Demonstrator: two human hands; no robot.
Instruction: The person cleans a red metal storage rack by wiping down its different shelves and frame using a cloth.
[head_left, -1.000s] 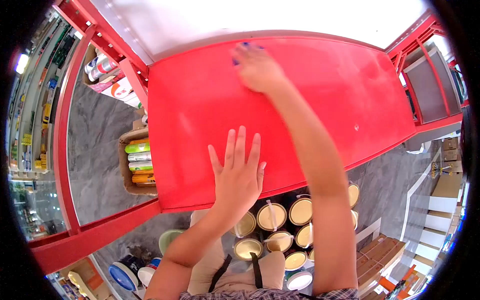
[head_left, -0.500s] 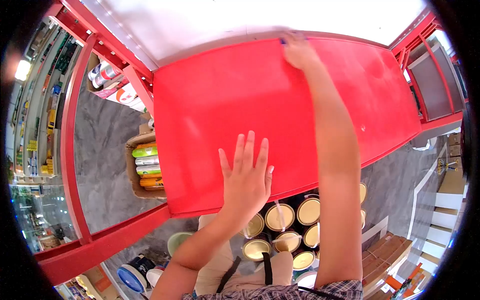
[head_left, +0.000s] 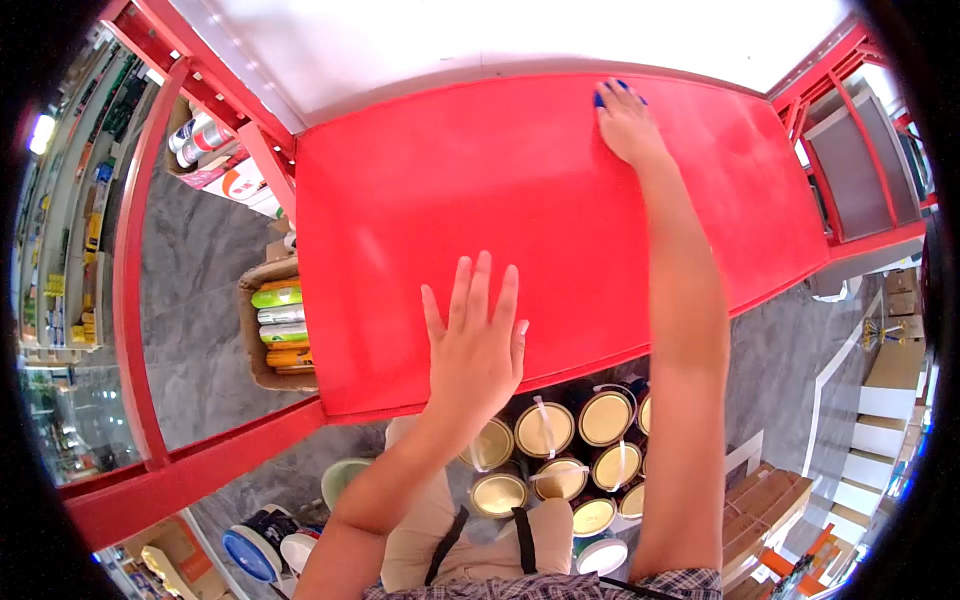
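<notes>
My right hand (head_left: 628,125) reaches far across a red metal shelf (head_left: 480,180), pressing down near its back edge. Bits of a blue cloth (head_left: 600,99) peek out around those fingertips; most of it is hidden under the hand. My left hand (head_left: 472,345) has its fingers spread, palm down, over the front part of the shelf. It holds nothing, and whether the palm touches the surface I cannot tell. A white back panel (head_left: 520,35) rises behind the shelf.
Red frame posts (head_left: 135,270) stand at the left. Below the front edge are several paint cans (head_left: 545,430) with gold lids. A cardboard box (head_left: 250,335) of tubes sits left of the shelf; brown cartons (head_left: 765,515) lie at lower right. A blue-lidded bucket (head_left: 250,553) is lower left.
My right hand has slid a little to the right along the back of the shelf, with the blue cloth under it. My left hand stays spread near the front; the view has shifted slightly.
</notes>
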